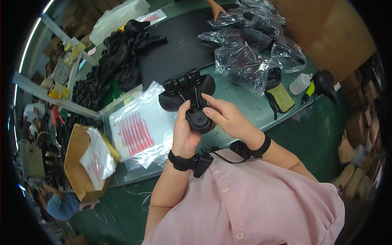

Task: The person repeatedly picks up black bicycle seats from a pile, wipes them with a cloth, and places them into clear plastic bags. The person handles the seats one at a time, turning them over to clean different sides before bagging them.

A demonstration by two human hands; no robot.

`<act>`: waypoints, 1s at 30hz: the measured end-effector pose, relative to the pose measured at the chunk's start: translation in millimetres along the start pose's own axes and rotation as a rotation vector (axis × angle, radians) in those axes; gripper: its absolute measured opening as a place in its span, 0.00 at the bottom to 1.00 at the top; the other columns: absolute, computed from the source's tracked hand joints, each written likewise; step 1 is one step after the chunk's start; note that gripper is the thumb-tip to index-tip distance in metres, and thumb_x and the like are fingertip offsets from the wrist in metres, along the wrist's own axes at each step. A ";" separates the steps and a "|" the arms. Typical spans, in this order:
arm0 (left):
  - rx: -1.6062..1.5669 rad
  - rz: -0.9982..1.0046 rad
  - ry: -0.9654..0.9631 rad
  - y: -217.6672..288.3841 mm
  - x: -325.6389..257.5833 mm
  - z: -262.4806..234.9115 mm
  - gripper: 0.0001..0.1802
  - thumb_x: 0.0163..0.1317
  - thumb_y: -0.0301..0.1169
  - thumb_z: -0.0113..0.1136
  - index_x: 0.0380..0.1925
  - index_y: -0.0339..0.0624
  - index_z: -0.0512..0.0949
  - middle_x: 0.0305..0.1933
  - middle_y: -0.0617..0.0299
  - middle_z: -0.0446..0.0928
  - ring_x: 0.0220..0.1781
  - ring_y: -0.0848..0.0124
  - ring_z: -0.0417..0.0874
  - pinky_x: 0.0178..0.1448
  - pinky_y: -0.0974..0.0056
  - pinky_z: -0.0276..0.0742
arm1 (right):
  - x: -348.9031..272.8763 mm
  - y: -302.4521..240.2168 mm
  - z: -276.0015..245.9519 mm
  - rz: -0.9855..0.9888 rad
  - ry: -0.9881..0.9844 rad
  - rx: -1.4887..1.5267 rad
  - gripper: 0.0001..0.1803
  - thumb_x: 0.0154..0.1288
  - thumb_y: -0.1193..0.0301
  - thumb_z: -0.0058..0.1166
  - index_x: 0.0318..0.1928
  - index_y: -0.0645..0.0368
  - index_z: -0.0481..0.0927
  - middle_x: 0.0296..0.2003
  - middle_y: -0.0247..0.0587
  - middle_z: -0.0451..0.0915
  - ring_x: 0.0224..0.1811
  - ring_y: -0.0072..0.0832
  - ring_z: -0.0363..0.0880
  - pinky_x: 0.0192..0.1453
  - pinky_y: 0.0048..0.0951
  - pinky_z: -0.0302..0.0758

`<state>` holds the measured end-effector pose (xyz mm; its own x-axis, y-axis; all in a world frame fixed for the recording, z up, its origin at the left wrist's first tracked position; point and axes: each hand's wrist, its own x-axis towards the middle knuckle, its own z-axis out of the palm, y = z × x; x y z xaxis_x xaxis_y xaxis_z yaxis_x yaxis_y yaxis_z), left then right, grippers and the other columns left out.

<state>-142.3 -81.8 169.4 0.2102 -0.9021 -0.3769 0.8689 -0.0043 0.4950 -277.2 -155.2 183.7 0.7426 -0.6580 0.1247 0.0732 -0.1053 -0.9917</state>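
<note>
A black bicycle saddle (199, 119) is held underside up in front of me, its springs and rails showing. My left hand (185, 132) is closed on the left side of its nose, thumb along the edge. On the other side my right hand (228, 117) grips it too, fingers laid over the rail area and thumb near the nose. Just left of the saddle lies a stack of clear plastic bags (159, 118) with red print. Both wrists carry black straps with small boxes.
Many black saddles (118, 57) are heaped at the left. Plastic-wrapped saddles (245, 57) pile up at the back right, where another person's hand (217, 10) reaches in. A yellow-green cloth (281, 99), a white bottle (300, 84) and a loose saddle (325, 83) lie right. A cardboard box (77, 159) stands left.
</note>
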 end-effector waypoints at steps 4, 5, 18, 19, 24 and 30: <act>0.045 -0.103 -0.059 -3.9 -1.8 -15.3 0.22 0.69 0.45 0.47 0.51 0.38 0.73 0.46 0.53 0.80 0.46 0.61 0.82 0.47 0.53 0.80 | -9.5 22.0 5.4 0.053 0.066 -0.001 0.27 0.68 0.63 0.55 0.62 0.66 0.67 0.24 0.36 0.75 0.23 0.21 0.76 0.26 0.24 0.74; 0.077 -0.110 -0.057 -7.5 -0.1 -25.0 0.22 0.70 0.43 0.47 0.53 0.36 0.71 0.47 0.55 0.79 0.48 0.62 0.81 0.51 0.57 0.79 | -14.5 27.4 5.8 0.115 0.055 0.027 0.27 0.68 0.63 0.55 0.62 0.65 0.67 0.24 0.36 0.75 0.22 0.21 0.75 0.25 0.25 0.74; 0.318 -0.435 -0.253 -127.2 74.3 -53.6 0.26 0.71 0.46 0.50 0.60 0.41 0.64 0.56 0.58 0.75 0.59 0.61 0.75 0.61 0.57 0.71 | -94.5 38.1 -72.1 0.426 0.345 -0.178 0.17 0.65 0.71 0.51 0.53 0.62 0.77 0.34 0.36 0.81 0.30 0.20 0.79 0.32 0.22 0.77; 0.472 -0.459 -0.362 -141.3 90.6 -49.1 0.25 0.70 0.41 0.50 0.63 0.46 0.62 0.55 0.59 0.75 0.56 0.65 0.78 0.52 0.63 0.74 | -92.3 39.0 -80.9 0.405 0.328 -0.217 0.17 0.65 0.71 0.51 0.53 0.64 0.76 0.33 0.36 0.81 0.30 0.20 0.78 0.31 0.21 0.76; 0.932 -0.228 -0.630 -157.8 101.5 -42.1 0.16 0.67 0.32 0.52 0.53 0.41 0.75 0.40 0.66 0.78 0.40 0.76 0.77 0.43 0.69 0.73 | -56.4 37.1 -99.8 0.343 0.249 -0.177 0.13 0.65 0.74 0.52 0.48 0.64 0.78 0.31 0.36 0.81 0.31 0.19 0.78 0.35 0.22 0.77; 0.895 0.022 -0.175 -30.5 29.9 -127.8 0.18 0.68 0.31 0.53 0.55 0.36 0.74 0.45 0.59 0.80 0.46 0.74 0.80 0.52 0.68 0.75 | 54.4 -0.6 -52.7 0.306 -0.114 -0.091 0.09 0.65 0.73 0.52 0.43 0.63 0.79 0.29 0.34 0.79 0.30 0.17 0.77 0.35 0.21 0.75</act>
<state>-105.2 -53.5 43.0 0.0879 -0.9581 -0.2725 0.1776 -0.2541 0.9507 -272.0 -230.3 192.7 0.7911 -0.5822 -0.1877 -0.2207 0.0146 -0.9752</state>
